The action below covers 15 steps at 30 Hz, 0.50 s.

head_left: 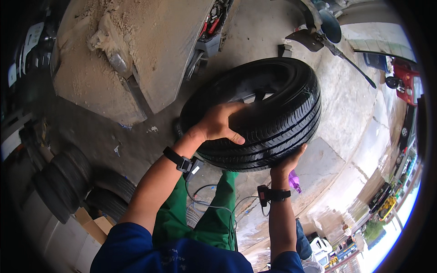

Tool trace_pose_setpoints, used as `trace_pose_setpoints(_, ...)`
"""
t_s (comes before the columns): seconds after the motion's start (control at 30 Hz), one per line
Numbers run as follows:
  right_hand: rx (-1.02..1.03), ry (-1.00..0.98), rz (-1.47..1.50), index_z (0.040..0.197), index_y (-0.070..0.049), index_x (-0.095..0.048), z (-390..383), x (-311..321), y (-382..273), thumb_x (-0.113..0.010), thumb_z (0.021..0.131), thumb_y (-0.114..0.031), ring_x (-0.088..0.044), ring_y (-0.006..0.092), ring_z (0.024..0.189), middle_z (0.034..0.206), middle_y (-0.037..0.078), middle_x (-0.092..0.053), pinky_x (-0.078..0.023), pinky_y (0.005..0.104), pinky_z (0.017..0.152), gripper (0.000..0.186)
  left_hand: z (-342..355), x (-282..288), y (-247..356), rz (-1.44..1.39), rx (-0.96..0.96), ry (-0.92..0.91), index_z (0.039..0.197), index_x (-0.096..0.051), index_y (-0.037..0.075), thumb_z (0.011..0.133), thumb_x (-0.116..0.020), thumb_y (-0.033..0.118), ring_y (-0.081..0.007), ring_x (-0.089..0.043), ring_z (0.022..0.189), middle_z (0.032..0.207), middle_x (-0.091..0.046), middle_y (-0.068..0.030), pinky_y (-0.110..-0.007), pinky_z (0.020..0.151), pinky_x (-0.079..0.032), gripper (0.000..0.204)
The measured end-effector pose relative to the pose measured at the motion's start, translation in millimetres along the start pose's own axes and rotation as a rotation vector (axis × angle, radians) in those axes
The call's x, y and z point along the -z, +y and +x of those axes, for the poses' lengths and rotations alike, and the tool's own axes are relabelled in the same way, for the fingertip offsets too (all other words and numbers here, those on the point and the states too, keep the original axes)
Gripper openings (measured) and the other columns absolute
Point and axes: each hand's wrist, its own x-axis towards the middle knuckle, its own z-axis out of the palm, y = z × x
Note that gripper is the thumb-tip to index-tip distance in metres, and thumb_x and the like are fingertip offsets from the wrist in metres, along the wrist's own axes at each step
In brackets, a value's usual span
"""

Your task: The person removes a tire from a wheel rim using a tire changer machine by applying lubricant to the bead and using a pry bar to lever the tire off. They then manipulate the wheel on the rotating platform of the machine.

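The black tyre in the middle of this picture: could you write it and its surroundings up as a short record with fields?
Main item: black tyre, its grooved tread toward the person
Left hand: over the tyre's near edge, thumb on the outside
Right hand: against the tread at lower right, fingers partly hidden
Worn: dark wrist straps, green trousers, blue shirt
Lower left: more tyres, cardboard box
Upper left: dusty metal surface
Far right: red vehicle
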Motion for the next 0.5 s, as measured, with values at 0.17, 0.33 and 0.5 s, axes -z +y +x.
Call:
trace_pose_setpoints(0.17, 0.172, -0.023, -0.252, 0.145, 0.005, -0.047, -11, -21, 25, -0.051, 0.102, -0.064, -0.054, 0.0246, 0.124, 0.139, 0.012, -0.057, -0.039, 0.0353, 0.112, 0.082, -43, 30, -38, -0.296, 0.063, 0.091, 0.150, -0.050, -0.001, 0.059, -0.094, 0.038, -0.0289, -0.048, 0.142, 0.149, -0.055, -0.0178, -0.038, 0.122, -0.031, 0.108)
trace_pose_setpoints(0.33, 0.375, 0.003, -0.722, 0.095, -0.002, -0.059, -19, -61, 22, -0.053, 0.105, -0.053, -0.043, 0.0113, 0.081, 0.085, -0.001, -0.052, -0.038, 0.0286, 0.075, 0.053, -106, 11, -70, -0.443, 0.166, 0.258, 0.160, -0.032, 0.002, 0.071, -0.089, 0.044, -0.0323, -0.034, 0.149, 0.160, -0.041, -0.0186, -0.042, 0.125, -0.022, 0.113)
trace_pose_setpoints(0.5, 0.459, -0.157, -0.765, 0.085, -0.001, -0.057, -4, -81, -11, -0.055, 0.104, -0.050, -0.039, 0.0099, 0.074, 0.075, -0.003, -0.048, -0.035, 0.0291, 0.067, 0.052, -107, -37, -45, -0.510, 0.214, 0.339, 0.162, -0.026, 0.002, 0.073, -0.087, 0.043, -0.0319, -0.031, 0.151, 0.162, -0.036, -0.0180, -0.042, 0.126, -0.019, 0.115)
